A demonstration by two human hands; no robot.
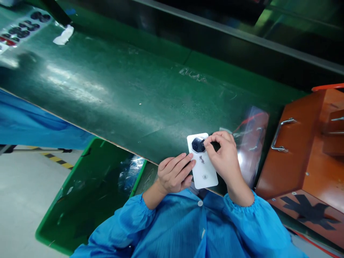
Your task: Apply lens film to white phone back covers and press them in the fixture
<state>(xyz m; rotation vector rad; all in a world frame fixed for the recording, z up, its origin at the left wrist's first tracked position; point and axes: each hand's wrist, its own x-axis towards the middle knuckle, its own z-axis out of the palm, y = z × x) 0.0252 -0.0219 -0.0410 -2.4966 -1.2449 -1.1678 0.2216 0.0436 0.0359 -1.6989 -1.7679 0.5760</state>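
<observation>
A white phone (204, 171), back side up, lies at the front edge of the green table. Its dark octagonal camera panel (198, 144) is at the far end, with black characters and a round mark below it. My left hand (175, 173) grips the phone's left edge, fingertips on its back and thumb low at the side. My right hand (223, 152) is closed in a pinch at the right rim of the camera panel. Anything between its thumb and forefinger is too small to make out.
An orange metal box (301, 143) with a handle stands at the right, beside a clear plastic sheet (254, 143). A green bin (88, 200) holding clear film (131, 173) is below the table edge. Sheets with dark pieces (27, 27) and a white scrap (63, 35) lie far left.
</observation>
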